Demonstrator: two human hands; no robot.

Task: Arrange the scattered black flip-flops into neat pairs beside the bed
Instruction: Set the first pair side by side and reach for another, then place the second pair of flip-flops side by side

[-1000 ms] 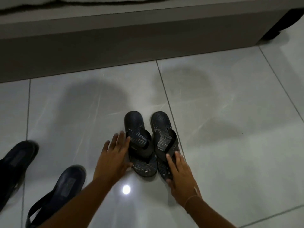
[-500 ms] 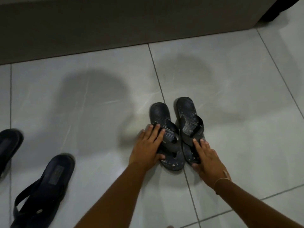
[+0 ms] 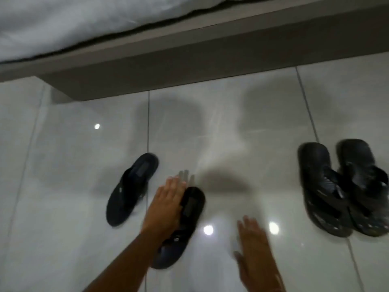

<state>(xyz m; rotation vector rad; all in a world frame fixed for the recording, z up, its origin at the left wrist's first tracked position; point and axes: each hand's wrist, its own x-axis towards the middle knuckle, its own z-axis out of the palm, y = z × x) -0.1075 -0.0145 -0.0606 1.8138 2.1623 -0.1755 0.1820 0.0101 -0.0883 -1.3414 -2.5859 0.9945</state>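
Two patterned black flip-flops (image 3: 345, 190) lie side by side at the right, touching each other, toes toward the bed. Two smoother black flip-flops lie apart in the middle, both slanted. The left one (image 3: 131, 189) lies alone on the floor. My left hand (image 3: 166, 205) reaches flat over the left side of the nearer one (image 3: 185, 226), fingers extended; a grip is not visible. My right hand (image 3: 255, 251) hovers over bare floor to its right, fingers spread, holding nothing. The frame is motion-blurred.
The grey bed base (image 3: 189, 66) runs across the top, with white bedding (image 3: 73, 24) hanging over it. Glossy pale floor tiles (image 3: 231, 127) with grout lines and light reflections lie between the bed and the flip-flops.
Both hands have left the patterned pair, which now lies at the right. The view swung left. My left hand has come onto a smooth flip-flop; my right hand is free.
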